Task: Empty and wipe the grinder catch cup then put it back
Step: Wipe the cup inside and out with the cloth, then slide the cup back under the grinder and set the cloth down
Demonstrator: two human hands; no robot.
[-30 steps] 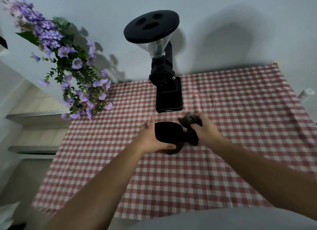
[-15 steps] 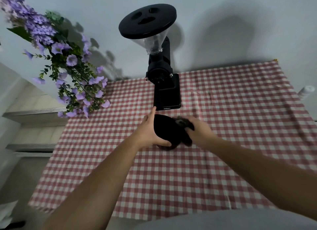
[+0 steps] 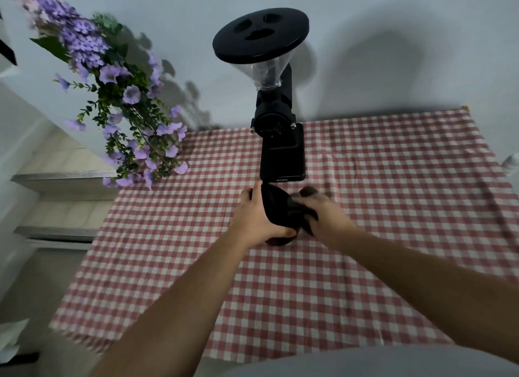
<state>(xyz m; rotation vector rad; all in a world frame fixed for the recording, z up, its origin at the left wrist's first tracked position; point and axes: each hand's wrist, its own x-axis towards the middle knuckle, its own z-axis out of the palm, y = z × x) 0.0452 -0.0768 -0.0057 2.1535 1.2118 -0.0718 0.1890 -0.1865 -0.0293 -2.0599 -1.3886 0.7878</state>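
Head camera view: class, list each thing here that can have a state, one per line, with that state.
Black plastic catch cup: off the grinder, tilted, gripped.
Dark wiping cloth: bunched, pressed at the cup.
Left hand: closed on the cup.
Right hand: closed on the cloth.
Black coffee grinder: upright, lid on, base bay empty.
Red checked tablecloth: spread, slightly creased.

Red-and-white checked cotton tablecloth, matte black plastic grinder at 12 o'clock. Purple fake flower spray with green leaves around 10, pale grey wall.

The right hand is motion-blurred, its dark cloth indistinct against the catch cup
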